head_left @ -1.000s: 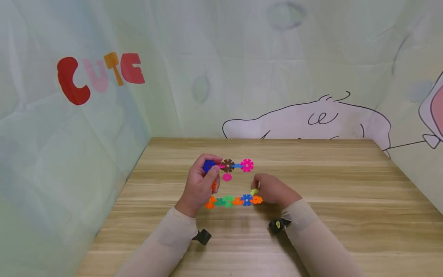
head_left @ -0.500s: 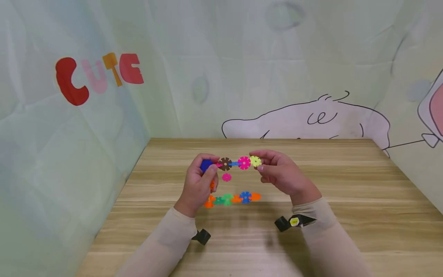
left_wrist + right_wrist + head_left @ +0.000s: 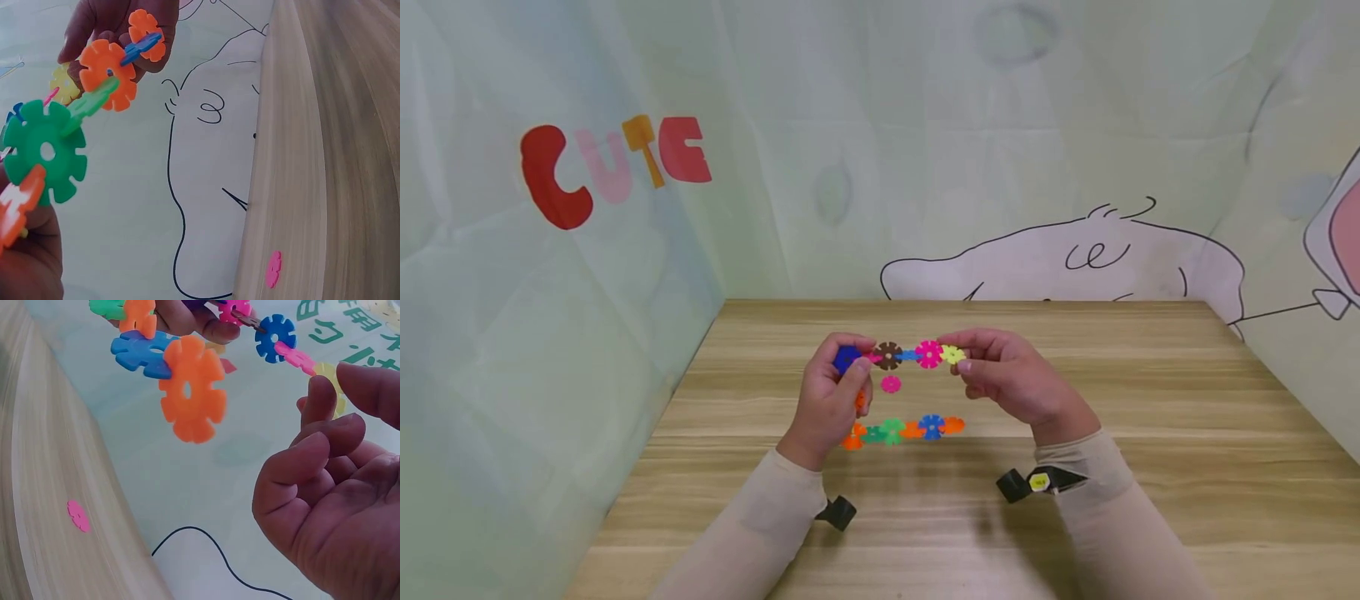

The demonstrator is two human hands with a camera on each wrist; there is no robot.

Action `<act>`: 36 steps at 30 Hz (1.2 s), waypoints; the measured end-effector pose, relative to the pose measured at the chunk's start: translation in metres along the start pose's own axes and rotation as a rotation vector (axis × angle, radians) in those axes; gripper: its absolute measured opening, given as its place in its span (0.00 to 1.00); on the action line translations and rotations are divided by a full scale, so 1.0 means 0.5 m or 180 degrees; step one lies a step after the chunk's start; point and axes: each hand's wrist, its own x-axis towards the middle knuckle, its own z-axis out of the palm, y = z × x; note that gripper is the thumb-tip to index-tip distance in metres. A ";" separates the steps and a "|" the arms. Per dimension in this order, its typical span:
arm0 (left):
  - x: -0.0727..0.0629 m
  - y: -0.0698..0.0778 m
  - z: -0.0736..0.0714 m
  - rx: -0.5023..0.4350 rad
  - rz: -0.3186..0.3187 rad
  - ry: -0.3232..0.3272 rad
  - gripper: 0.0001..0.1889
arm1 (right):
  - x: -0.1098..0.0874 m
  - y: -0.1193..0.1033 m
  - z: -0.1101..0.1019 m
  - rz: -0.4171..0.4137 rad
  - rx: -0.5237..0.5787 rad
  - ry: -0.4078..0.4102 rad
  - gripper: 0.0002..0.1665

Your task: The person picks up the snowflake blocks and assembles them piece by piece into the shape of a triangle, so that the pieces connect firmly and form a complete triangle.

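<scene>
My left hand [image 3: 831, 400] grips a chain of interlocking snowflake discs at its dark blue disc [image 3: 847, 358]. From there the back row runs right through a brown disc [image 3: 889, 356] to a pink disc [image 3: 928, 354]. At that row's right end, my right hand [image 3: 1018, 383] pinches a yellow disc [image 3: 952, 355] between thumb and fingertips, its edge meeting the pink one. The nearer row holds a green disc [image 3: 47, 151], a blue disc [image 3: 932, 427] and an orange disc [image 3: 192, 390] at its end, hanging in the air. Fingers partly hide the chain's left side.
One loose pink disc [image 3: 891, 384] lies on the wooden table [image 3: 1150, 417], behind the nearer row in the head view. A printed cloth backdrop [image 3: 850, 167] rises along the table's back and left edges. Both wrists carry small black cameras [image 3: 1013, 485].
My right hand has risen from beside the nearer row to the back row's right end, bringing the yellow disc against the pink disc. My left hand has stayed almost still.
</scene>
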 end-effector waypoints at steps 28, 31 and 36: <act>0.000 -0.004 -0.003 0.0172 -0.0131 0.0039 0.10 | 0.027 0.041 0.001 0.0126 -0.0063 0.0282 0.33; 0.000 -0.002 -0.005 0.0188 -0.0158 0.0082 0.10 | 0.038 0.065 -0.001 0.0298 -0.0150 0.0334 0.32; 0.001 -0.001 -0.004 0.0155 -0.0138 0.0134 0.10 | 0.054 0.107 0.003 0.0659 -0.0564 0.0343 0.26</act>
